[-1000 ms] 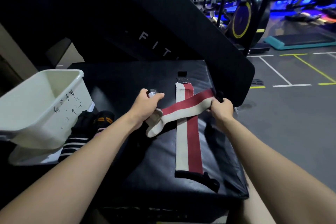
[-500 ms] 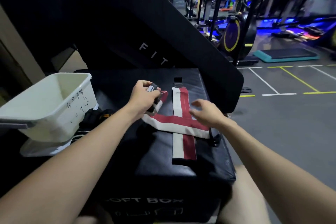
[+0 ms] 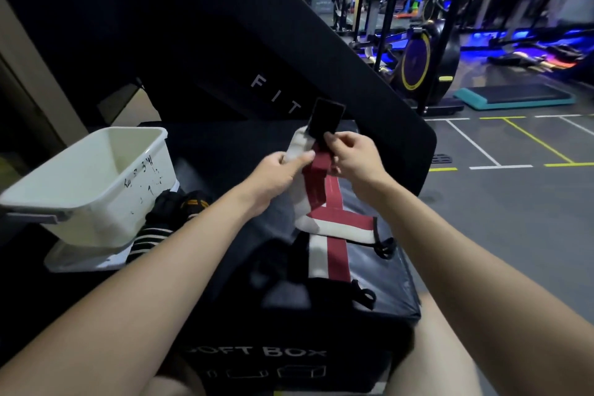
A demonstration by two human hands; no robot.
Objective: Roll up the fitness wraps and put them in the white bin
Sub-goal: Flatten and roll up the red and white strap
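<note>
Two red-and-white fitness wraps lie crossed on a black soft box (image 3: 379,292). One wrap (image 3: 316,190) is lifted at its far end, where a black fastening tab (image 3: 326,117) sticks up. My left hand (image 3: 279,170) pinches the white edge of that end. My right hand (image 3: 353,154) pinches it just below the tab. The wrap's other end rests across the second wrap (image 3: 328,259), which lies flat along the box. The white bin (image 3: 86,183) stands to the left, its inside showing nothing.
Black striped wraps (image 3: 167,219) lie in a heap between the bin and the box. A white lid (image 3: 80,259) sits under the bin. A large black slanted pad (image 3: 257,51) rises behind the box. Gym machines and a teal step stand at the far right.
Both hands have lifted the upper wrap's tab end off the box. My right hand, earlier open over the wraps, now pinches the wrap near the tab.
</note>
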